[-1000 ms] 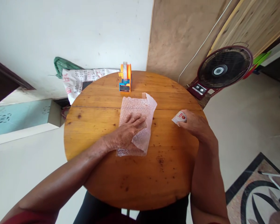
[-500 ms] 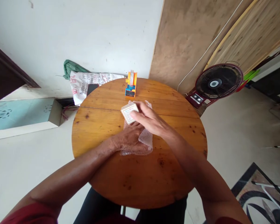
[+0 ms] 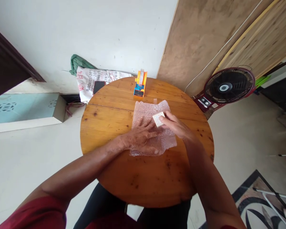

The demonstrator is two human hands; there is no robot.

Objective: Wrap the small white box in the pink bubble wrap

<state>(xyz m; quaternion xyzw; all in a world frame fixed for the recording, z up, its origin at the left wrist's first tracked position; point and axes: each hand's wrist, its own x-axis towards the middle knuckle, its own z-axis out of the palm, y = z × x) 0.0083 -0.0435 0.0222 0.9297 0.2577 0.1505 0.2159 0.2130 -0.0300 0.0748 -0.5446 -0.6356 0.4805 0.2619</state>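
A sheet of clear bubble wrap (image 3: pixel 145 109) lies spread on the round wooden table (image 3: pixel 105 133). My left hand (image 3: pixel 144 138) rests flat on it, fingers spread. Over the sheet's right half, my right hand (image 3: pixel 176 125) grips a small white box (image 3: pixel 158 119) with printing on its face, thumb on top. The undersides of the box and of the right-hand fingers are hidden. Beyond the sheet stands an orange and blue tape dispenser (image 3: pixel 140 83) holding a roll of tape.
A dark red fan (image 3: pixel 225 87) stands past the table's right side. Behind the table's far left edge lie a printed white sack (image 3: pixel 85 81) and a green bag (image 3: pixel 79 63). A pale blue box-like piece (image 3: pixel 26 108) is on the left.
The bubble wrap, earlier bunched and folded around my left hand, now lies opened out to the right. My right hand has moved right with the box. My left hand stays pressed down.
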